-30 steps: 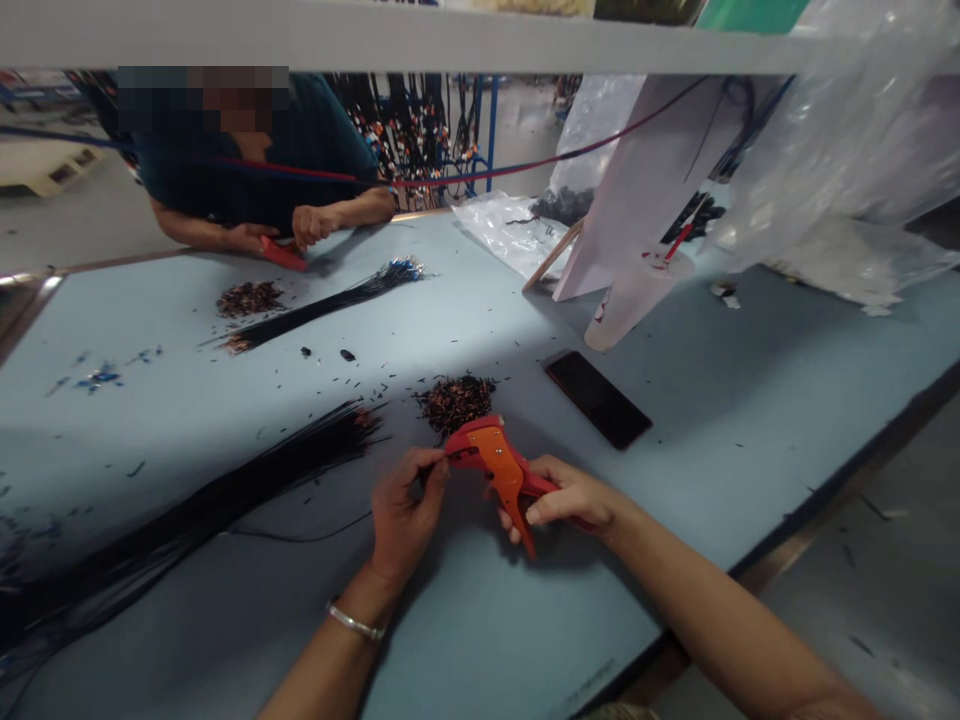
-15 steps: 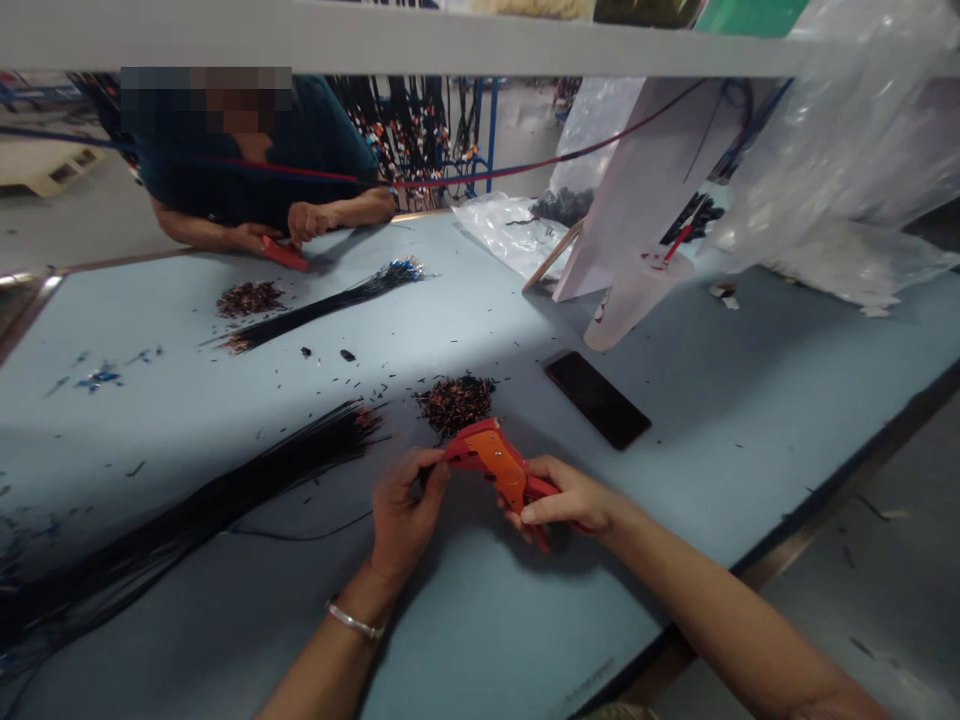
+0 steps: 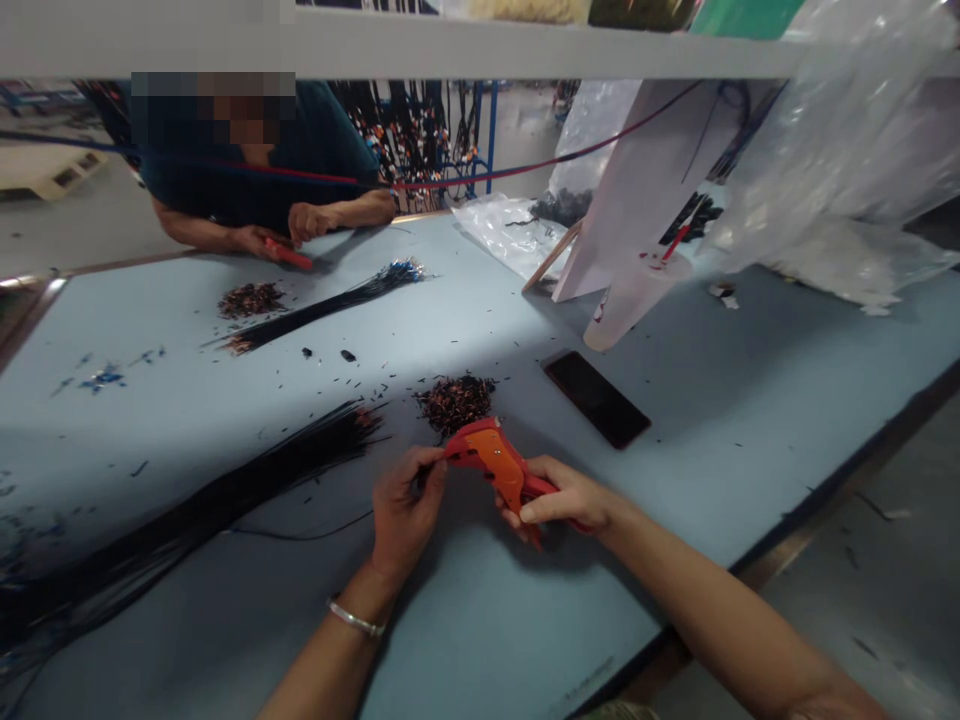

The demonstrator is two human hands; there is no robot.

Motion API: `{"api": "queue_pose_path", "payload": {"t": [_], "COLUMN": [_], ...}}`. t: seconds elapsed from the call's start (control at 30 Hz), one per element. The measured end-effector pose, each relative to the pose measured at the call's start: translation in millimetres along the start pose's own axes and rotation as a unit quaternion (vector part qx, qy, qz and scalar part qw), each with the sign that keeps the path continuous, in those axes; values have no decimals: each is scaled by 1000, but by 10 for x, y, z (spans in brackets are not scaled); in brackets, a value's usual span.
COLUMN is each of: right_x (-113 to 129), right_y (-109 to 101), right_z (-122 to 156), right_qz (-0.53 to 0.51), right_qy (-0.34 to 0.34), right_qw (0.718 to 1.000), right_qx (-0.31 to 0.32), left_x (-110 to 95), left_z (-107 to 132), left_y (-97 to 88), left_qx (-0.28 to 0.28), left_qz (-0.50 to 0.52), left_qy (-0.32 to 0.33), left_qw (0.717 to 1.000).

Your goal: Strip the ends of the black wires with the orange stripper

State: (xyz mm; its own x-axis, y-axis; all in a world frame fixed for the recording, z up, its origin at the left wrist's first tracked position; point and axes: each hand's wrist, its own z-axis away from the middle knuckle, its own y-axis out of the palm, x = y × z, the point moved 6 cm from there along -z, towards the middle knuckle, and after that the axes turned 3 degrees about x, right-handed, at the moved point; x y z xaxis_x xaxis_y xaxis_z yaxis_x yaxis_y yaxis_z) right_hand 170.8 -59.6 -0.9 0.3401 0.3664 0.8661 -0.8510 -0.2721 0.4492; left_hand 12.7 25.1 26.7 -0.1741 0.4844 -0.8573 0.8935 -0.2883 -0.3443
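My right hand (image 3: 564,500) grips an orange wire stripper (image 3: 491,458), its handles squeezed together, jaws pointing left. My left hand (image 3: 403,510) pinches a thin black wire (image 3: 300,533) and holds its end at the stripper's jaws. The wire trails left across the blue table (image 3: 465,620). A big bundle of black wires (image 3: 187,515) lies to the left of my hands. A heap of stripped insulation bits (image 3: 455,398) sits just beyond the tool.
A black phone (image 3: 597,398) lies to the right. Across the table a person's hands (image 3: 304,222) work with a red tool (image 3: 289,257), beside another wire bundle (image 3: 322,305) and scrap heap (image 3: 250,297). White card (image 3: 637,190) and plastic bags (image 3: 840,160) stand at the back right.
My right hand has squeezed the stripper's handles shut; they stood spread apart a second ago. My left hand has stayed at the jaws.
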Motion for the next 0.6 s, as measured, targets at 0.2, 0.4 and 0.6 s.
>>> {"api": "queue_pose_path", "payload": {"t": [0.2,0.4,0.6], "right_x": [3,10,23], "right_y": [-8,-1,18], "right_z": [6,-2,1], "right_qz": [-2,-1,10], "right_qy": [-7,-12,-13], "right_qw": [1000,1000,1000], "right_qx": [3,6,-2], "left_x": [19,55,39], "left_z": [14,30,11], "left_y": [10,19,9], "left_qx": [0,-2,-4], "left_qz": [-2,0,17], "left_qy": [0,-12,-16], "left_qw": [1000,1000,1000]}}
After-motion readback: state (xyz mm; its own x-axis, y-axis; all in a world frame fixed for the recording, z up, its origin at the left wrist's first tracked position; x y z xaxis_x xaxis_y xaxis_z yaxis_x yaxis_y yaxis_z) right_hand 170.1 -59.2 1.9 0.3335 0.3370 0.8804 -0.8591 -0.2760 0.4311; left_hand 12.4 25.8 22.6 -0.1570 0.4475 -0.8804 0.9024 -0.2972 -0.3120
